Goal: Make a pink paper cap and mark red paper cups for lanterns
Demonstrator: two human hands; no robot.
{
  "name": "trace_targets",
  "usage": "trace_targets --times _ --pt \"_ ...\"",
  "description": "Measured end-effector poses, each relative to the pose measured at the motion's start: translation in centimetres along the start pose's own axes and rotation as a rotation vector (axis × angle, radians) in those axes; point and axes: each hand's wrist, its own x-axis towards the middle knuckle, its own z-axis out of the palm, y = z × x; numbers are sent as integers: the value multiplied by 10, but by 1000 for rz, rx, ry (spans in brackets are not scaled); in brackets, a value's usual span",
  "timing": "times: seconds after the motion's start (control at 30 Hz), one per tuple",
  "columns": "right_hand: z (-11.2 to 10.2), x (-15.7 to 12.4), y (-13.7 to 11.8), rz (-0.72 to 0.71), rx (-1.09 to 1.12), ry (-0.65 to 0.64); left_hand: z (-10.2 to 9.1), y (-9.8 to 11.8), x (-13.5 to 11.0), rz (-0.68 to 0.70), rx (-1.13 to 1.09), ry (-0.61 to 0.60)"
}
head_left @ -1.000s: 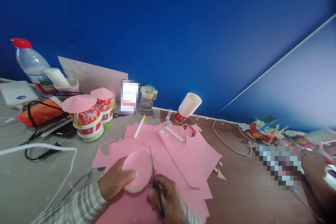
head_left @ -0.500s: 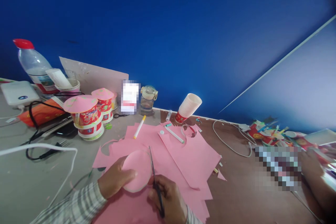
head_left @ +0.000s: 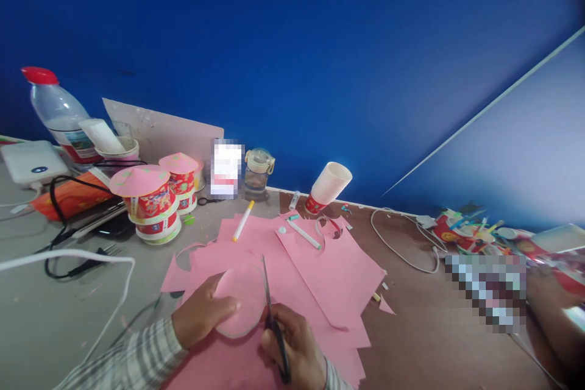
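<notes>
"Fingers of the left hand: state?"

"Closed on a pink paper disc, gripping its left side, with the thumb flat across the upper face. The disc lies between that hand and the right hand."

"Its long axis?"

"None of note; the outline is roundish, with a thin grey line along the lower rim."

"Which axis governs, then?"

"That of the scissors. Their blades point away from the person, leaning slightly left, alongside the disc's right edge. Whether they touch that edge, or stand parted, cannot be told with confidence at this sharpness."

"Right fingers?"

"Curled shut round the black handles, at the disc's lower right. Of the two hands, the left is nearer, being in contact; the right sits just beside the rim."

"Surroundings, working outward?"

"Pink sheets, overlapping, spread beneath the work. Beyond the disc lie a yellow-ended marker and, to its right, a green-ended marker. Farther back, a leaning stack of paper cups stands near the blue wall. Well to the left, red paper-cup towers carry pink cone tops. At far right, another person's arm is noted."
</notes>
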Motion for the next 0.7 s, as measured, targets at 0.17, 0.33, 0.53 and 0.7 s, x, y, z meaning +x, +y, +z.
trace_targets --times 0.17,0.33,0.53,0.7 --pt "-1 1 0 7 -23 2 -1 1 0 -11 3 45" --pt "0 1 1 21 -48 16 0 2 0 -18 3 48" --pt "0 1 5 13 -64 31 1 5 -1 -24 -2 42" --pt "0 2 7 17 -46 46 1 5 -1 -35 -2 41"
